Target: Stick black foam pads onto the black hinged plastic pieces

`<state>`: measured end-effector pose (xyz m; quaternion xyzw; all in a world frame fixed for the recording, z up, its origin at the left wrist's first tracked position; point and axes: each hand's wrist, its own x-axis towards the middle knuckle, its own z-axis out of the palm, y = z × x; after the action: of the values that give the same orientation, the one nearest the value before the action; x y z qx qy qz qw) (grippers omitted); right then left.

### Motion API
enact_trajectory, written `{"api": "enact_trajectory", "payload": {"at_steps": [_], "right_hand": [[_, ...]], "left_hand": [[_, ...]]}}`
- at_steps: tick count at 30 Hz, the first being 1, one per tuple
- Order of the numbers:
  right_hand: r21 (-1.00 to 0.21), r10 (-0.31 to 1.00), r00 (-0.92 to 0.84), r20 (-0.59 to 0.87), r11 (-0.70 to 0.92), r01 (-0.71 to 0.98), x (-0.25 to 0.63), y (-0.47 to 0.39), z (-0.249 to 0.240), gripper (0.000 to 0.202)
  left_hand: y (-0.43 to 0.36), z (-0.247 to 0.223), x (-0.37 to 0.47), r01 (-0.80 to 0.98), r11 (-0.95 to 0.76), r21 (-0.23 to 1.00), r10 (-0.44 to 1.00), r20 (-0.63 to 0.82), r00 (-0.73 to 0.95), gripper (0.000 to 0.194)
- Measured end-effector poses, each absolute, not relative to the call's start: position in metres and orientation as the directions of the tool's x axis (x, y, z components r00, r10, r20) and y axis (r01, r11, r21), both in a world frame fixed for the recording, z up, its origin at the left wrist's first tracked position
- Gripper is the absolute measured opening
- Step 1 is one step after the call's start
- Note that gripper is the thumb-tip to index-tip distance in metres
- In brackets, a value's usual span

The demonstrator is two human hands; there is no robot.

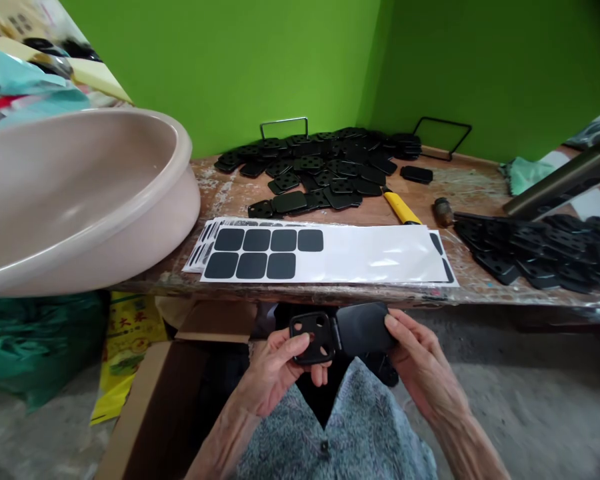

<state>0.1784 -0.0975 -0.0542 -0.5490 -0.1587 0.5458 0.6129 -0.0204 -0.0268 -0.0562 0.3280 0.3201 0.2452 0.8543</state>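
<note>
Just below the table edge, my two hands hold a black hinged plastic piece (363, 330) opened out flat. My left hand (273, 367) grips its left half, a square frame with several round holes, with the thumb lying over it. My right hand (425, 363) pinches the outer edge of the smooth right half between thumb and fingers. On the table in front lies a white sticker sheet (375, 257); its left part carries several dark rounded squares, and its right part is bare. More sheets lie stacked beneath it.
Similar black pieces (310, 163) are heaped at the back, with another pile (545, 247) at right. A yellow-handled cutter (401, 205) and a small brown bottle (443, 212) lie between. A large pale basin (177, 220) stands left. Below are a cardboard box (140, 400) and yellow bag (130, 333).
</note>
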Motion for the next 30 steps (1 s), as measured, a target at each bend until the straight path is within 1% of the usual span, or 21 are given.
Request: {"api": "enact_trajectory", "payload": {"at_steps": [1,3,6,9,12,16,18,20,22,24,26,28,30], "right_hand": [[-0.802,0.839,0.328,-0.435,-0.195,-0.564,0.178,-0.097,-0.057,0.025],[-0.761,0.839,0.301,-0.454,-0.188,-0.621,0.176,-0.096,-0.063,0.023],[-0.765,0.861,0.273,-0.429,-0.185,-0.617,0.171,-0.097,-0.068,0.023],[-0.803,0.879,0.262,-0.398,-0.196,-0.563,0.166,-0.099,-0.069,0.024],[-0.86,0.866,0.323,-0.382,-0.205,-0.468,0.16,-0.101,-0.069,0.025],[-0.955,0.832,0.469,-0.296,-0.24,-0.175,0.152,-0.108,-0.073,0.025],[-0.96,0.825,0.493,-0.275,-0.259,-0.103,0.149,-0.111,-0.076,0.024],[-0.956,0.83,0.474,-0.293,-0.244,-0.164,0.149,-0.113,-0.077,0.024],[-0.931,0.839,0.431,-0.333,-0.221,-0.289,0.149,-0.114,-0.077,0.025],[-0.89,0.837,0.395,-0.378,-0.211,-0.404,0.149,-0.116,-0.075,0.026],[-0.842,0.812,0.392,-0.432,-0.206,-0.499,0.148,-0.116,-0.071,0.03],[-0.787,0.786,0.384,-0.484,-0.199,-0.584,0.146,-0.116,-0.067,0.033],[-0.742,0.759,0.391,-0.521,-0.176,-0.647,0.143,-0.115,-0.064,0.036]], "left_hand": [[-0.027,-0.057,-0.02,-0.231,0.676,0.7,0.627,-0.382,0.679,0.029],[-0.027,-0.06,-0.019,-0.244,0.673,0.698,0.642,-0.388,0.661,0.029],[-0.026,-0.064,-0.018,-0.225,0.651,0.725,0.67,-0.409,0.619,0.026],[-0.027,-0.066,-0.019,-0.21,0.633,0.745,0.689,-0.419,0.591,0.025],[-0.029,-0.066,-0.02,-0.149,0.575,0.804,0.727,-0.419,0.545,0.025],[-0.033,-0.066,-0.025,0.039,0.416,0.908,0.823,-0.395,0.409,0.027],[-0.034,-0.066,-0.026,0.096,0.374,0.922,0.855,-0.384,0.349,0.028],[-0.035,-0.064,-0.026,0.059,0.4,0.915,0.845,-0.393,0.363,0.031],[-0.034,-0.06,-0.025,-0.073,0.491,0.868,0.798,-0.414,0.438,0.041],[-0.033,-0.055,-0.023,-0.205,0.567,0.798,0.754,-0.403,0.518,0.048],[-0.032,-0.051,-0.022,-0.259,0.564,0.784,0.759,-0.37,0.535,0.047],[-0.031,-0.049,-0.022,-0.258,0.512,0.82,0.792,-0.334,0.51,0.043],[-0.029,-0.049,-0.022,-0.277,0.49,0.827,0.81,-0.314,0.495,0.04]]}}
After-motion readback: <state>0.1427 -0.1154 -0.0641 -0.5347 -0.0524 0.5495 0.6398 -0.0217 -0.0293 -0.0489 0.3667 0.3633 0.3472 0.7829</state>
